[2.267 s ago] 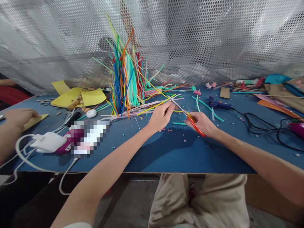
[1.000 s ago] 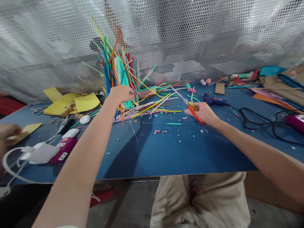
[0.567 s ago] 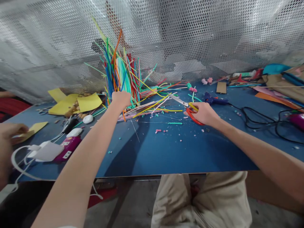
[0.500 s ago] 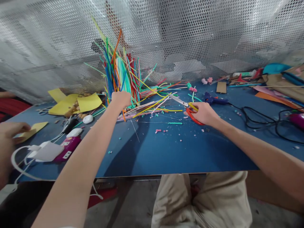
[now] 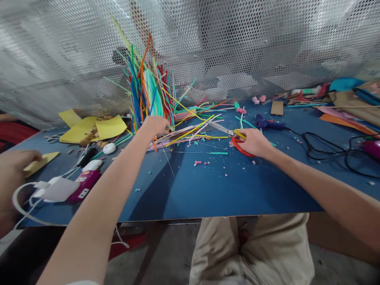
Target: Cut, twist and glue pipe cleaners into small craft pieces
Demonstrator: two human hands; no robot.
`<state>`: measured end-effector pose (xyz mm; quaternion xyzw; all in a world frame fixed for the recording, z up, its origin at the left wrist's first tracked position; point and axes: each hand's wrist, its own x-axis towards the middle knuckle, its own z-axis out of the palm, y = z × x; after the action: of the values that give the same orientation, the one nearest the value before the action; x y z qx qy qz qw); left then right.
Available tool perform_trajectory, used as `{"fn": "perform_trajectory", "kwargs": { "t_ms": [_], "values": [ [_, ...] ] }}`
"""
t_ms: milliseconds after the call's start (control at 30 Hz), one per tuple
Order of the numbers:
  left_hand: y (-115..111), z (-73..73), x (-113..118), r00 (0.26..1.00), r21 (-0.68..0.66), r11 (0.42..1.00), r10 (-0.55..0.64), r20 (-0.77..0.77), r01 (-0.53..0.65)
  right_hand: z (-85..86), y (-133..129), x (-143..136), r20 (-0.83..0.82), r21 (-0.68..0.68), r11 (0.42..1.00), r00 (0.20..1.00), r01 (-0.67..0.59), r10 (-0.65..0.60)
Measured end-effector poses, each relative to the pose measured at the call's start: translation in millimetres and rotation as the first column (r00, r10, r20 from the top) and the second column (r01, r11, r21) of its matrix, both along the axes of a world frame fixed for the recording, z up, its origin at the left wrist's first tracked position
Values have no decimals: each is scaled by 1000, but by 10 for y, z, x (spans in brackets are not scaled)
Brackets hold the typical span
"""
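My left hand (image 5: 157, 126) is at the foot of a tall upright bunch of coloured pipe cleaners (image 5: 151, 89). Its fingers bend down among the stems, and what they hold, if anything, is hidden. My right hand (image 5: 253, 141) is closed round the red and yellow handles of the scissors (image 5: 221, 127), whose blades point left over loose pipe cleaners (image 5: 190, 133). A short teal piece (image 5: 219, 153) lies on the blue table (image 5: 190, 198) in front of them, with small pink and teal scraps about.
A purple glue gun (image 5: 270, 124) with a black cable lies right. Yellow paper (image 5: 78, 132), white chargers (image 5: 59, 189) and a purple power strip (image 5: 86, 185) are left, near another person's hand (image 5: 18, 166). A perforated metal screen (image 5: 231, 47) stands behind.
My left hand has shifted slightly right and down at the bunch. My right hand and the scissors have barely moved. The other person's hand has moved a little over the yellow paper.
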<state>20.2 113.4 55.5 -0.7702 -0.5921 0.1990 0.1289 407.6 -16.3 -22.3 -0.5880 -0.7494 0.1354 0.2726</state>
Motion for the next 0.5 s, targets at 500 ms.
{"fn": "perform_trajectory", "kwargs": {
  "t_ms": [500],
  "values": [
    [149, 36, -357, 982, 27, 996, 77, 174, -83, 28, -10, 14, 15, 20, 1000, 1000, 0, 0]
  ]
}}
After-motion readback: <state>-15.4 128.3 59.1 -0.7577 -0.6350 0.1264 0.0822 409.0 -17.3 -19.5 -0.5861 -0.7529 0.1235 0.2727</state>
